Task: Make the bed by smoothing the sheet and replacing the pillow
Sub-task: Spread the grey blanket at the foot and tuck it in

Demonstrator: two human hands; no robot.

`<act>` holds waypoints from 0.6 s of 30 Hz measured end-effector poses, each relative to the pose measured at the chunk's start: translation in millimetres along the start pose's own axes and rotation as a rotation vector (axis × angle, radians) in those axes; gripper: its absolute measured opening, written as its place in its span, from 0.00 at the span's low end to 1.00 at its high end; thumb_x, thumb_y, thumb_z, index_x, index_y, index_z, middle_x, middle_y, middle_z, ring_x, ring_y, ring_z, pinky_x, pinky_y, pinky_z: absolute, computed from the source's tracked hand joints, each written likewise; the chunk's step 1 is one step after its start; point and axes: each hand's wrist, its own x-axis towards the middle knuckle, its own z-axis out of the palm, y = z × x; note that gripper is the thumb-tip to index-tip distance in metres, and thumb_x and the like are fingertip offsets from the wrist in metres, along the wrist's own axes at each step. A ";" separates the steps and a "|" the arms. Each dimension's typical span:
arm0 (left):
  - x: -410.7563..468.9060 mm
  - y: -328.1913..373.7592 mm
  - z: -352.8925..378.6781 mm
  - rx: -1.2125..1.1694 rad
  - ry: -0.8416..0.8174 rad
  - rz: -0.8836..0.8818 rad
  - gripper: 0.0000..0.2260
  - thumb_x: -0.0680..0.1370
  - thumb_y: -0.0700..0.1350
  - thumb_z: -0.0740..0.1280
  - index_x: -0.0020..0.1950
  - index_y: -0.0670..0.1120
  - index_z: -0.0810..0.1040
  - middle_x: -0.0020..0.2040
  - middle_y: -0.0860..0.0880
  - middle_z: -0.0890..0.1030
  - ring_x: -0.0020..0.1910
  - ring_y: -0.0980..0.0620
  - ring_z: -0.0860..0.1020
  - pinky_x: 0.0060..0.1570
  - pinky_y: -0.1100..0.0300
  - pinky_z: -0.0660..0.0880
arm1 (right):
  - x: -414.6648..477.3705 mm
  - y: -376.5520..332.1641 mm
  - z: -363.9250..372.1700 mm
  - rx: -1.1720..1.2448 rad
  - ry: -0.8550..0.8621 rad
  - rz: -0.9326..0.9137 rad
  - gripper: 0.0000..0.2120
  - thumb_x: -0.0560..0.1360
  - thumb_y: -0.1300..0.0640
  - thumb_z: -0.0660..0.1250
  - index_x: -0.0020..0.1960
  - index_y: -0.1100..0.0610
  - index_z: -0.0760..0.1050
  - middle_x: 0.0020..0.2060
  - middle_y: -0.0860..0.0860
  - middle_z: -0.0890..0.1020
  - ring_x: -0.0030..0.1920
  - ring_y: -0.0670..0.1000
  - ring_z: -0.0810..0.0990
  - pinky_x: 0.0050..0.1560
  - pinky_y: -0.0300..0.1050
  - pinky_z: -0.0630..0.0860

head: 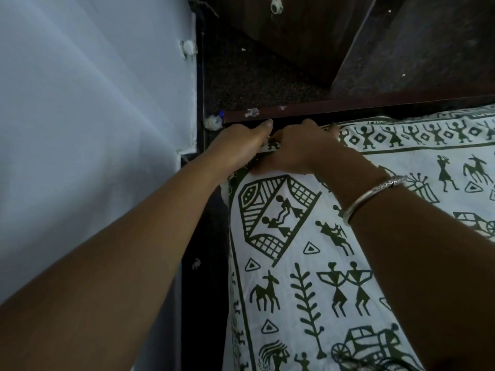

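A white sheet (300, 266) printed with dark green folk figures covers the bed and fills the lower right of the view. Both my hands meet at its far left corner, beside the wooden bed frame (348, 107). My left hand (242, 144) grips the corner's edge, fingers curled over the fabric and thumb pointing up at the frame. My right hand (300, 148), a silver bangle on its wrist, pinches the sheet's border right beside the left hand. No pillow shows in view.
A pale blue wall (88, 124) runs along the left, with a dark narrow gap (206, 250) between it and the mattress. Beyond the frame lies dark speckled floor (254, 76) and dark wooden furniture (308, 30). Small scraps of litter (214, 121) sit in the corner.
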 end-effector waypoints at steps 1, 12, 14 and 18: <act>0.3 -1.6 2.6 0.077 -0.016 -0.001 0.25 0.81 0.60 0.52 0.68 0.45 0.73 0.65 0.43 0.75 0.60 0.47 0.74 0.60 0.56 0.70 | -2.0 -1.2 4.5 -0.006 0.058 -0.016 0.43 0.63 0.25 0.60 0.72 0.47 0.65 0.68 0.49 0.69 0.72 0.56 0.59 0.69 0.72 0.44; -53.6 -35.5 50.2 0.755 0.264 0.544 0.29 0.78 0.60 0.47 0.76 0.50 0.60 0.75 0.46 0.62 0.73 0.42 0.60 0.67 0.38 0.62 | -71.5 52.9 57.6 0.187 0.592 0.307 0.36 0.75 0.33 0.53 0.77 0.52 0.53 0.77 0.57 0.53 0.77 0.58 0.46 0.71 0.65 0.36; -50.7 -41.1 46.1 0.783 0.259 0.454 0.30 0.77 0.61 0.44 0.77 0.51 0.55 0.77 0.47 0.58 0.75 0.42 0.57 0.69 0.37 0.58 | -76.1 69.1 64.2 0.114 0.415 0.349 0.41 0.74 0.29 0.46 0.78 0.51 0.42 0.77 0.59 0.44 0.76 0.61 0.39 0.71 0.67 0.38; -54.5 -14.5 56.5 0.804 0.322 0.462 0.29 0.77 0.58 0.46 0.77 0.49 0.57 0.77 0.46 0.59 0.76 0.41 0.55 0.71 0.37 0.50 | -73.5 79.2 63.6 0.038 0.296 0.083 0.39 0.73 0.28 0.42 0.77 0.45 0.37 0.77 0.54 0.39 0.75 0.61 0.34 0.70 0.64 0.34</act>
